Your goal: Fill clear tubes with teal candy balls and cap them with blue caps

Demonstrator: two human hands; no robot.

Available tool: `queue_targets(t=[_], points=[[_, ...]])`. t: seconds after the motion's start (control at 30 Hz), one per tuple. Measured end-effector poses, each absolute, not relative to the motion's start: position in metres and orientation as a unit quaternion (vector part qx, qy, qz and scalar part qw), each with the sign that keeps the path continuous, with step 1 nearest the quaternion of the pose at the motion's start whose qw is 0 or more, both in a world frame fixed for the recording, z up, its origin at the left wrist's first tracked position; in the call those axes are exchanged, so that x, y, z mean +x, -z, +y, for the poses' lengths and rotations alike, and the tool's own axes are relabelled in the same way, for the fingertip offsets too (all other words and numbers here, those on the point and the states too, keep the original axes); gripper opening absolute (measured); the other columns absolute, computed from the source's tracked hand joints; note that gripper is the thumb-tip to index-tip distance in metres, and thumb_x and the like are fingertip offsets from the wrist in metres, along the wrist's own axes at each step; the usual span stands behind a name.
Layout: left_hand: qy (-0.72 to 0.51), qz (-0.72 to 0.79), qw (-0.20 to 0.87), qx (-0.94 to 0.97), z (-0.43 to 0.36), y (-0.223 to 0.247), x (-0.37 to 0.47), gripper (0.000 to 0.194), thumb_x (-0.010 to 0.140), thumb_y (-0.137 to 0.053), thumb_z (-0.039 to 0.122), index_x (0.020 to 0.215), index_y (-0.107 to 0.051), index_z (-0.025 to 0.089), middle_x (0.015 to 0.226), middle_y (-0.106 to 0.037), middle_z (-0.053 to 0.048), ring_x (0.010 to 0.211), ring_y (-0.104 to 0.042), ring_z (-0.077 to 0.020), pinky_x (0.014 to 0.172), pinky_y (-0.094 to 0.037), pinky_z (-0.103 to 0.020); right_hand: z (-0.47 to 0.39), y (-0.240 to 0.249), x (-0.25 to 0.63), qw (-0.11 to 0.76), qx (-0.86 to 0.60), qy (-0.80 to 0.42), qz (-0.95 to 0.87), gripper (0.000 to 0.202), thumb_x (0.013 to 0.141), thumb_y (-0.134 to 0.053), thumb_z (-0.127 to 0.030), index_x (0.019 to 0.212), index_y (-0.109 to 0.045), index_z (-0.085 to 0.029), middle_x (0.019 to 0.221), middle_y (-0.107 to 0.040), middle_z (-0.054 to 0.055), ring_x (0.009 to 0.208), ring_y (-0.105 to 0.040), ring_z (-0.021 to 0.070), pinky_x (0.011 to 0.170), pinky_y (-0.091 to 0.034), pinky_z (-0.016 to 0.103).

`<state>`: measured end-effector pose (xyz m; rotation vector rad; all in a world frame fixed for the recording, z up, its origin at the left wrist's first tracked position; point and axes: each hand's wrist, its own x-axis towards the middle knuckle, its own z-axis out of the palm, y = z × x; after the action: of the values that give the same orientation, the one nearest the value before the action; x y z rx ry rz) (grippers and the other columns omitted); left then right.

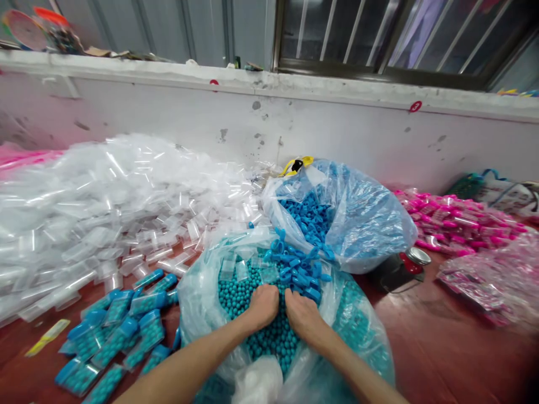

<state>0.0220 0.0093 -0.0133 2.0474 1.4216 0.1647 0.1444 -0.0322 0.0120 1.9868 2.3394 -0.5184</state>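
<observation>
My left hand (264, 306) and my right hand (301, 312) are close together, a small gap between them, over a bag of teal beads (282, 345). Both have their fingers curled closed; whatever they hold is hidden behind the knuckles. Several small clear plastic containers (242, 270) lie on the beads just beyond my left hand. A heap of blue plastic caps (297, 269) rests on the beads beyond my right hand. The clear bag (196, 303) holding the beads is rolled open around them.
Bead-filled containers with blue caps (113, 331) lie at left, beside a yellow-handled cutter (48, 338). Clear empty containers (126, 207) form a big pile behind. A second bag (370, 219) holds more blue caps. At right are a dark red-and-black can (400, 269) and pink pieces (458, 221).
</observation>
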Motion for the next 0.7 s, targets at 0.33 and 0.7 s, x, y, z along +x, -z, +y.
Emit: queue_targets(t=[0.33, 0.7], points=[[-0.241, 0.472, 0.647, 0.548, 0.014, 0.022, 0.01, 0.018, 0.059, -0.053, 0.016, 0.076, -0.057, 0.013, 0.062, -0.057, 0.002, 0.06, -0.053, -0.0126, 0.064, -0.043, -0.027, -0.029, -0.013, 0.179, -0.13, 0.618, 0.264, 0.729, 0.026, 0.078, -0.044, -0.017, 0.103, -0.051, -0.018, 0.096, -0.062, 0.006, 0.094, -0.057, 0.0197, 0.078, -0.041, 0.028], [-0.321, 0.511, 0.617, 0.505, 0.007, 0.023, 0.008, 0.015, 0.053, -0.062, 0.017, 0.067, -0.056, 0.015, 0.048, -0.043, 0.008, 0.049, -0.036, -0.0084, 0.05, -0.028, -0.021, -0.019, -0.001, 0.16, -0.202, 0.575, 0.23, 0.759, 0.037, 0.087, -0.03, -0.018, 0.117, -0.051, -0.013, 0.115, -0.057, 0.011, 0.108, -0.051, 0.0185, 0.093, -0.038, 0.032]])
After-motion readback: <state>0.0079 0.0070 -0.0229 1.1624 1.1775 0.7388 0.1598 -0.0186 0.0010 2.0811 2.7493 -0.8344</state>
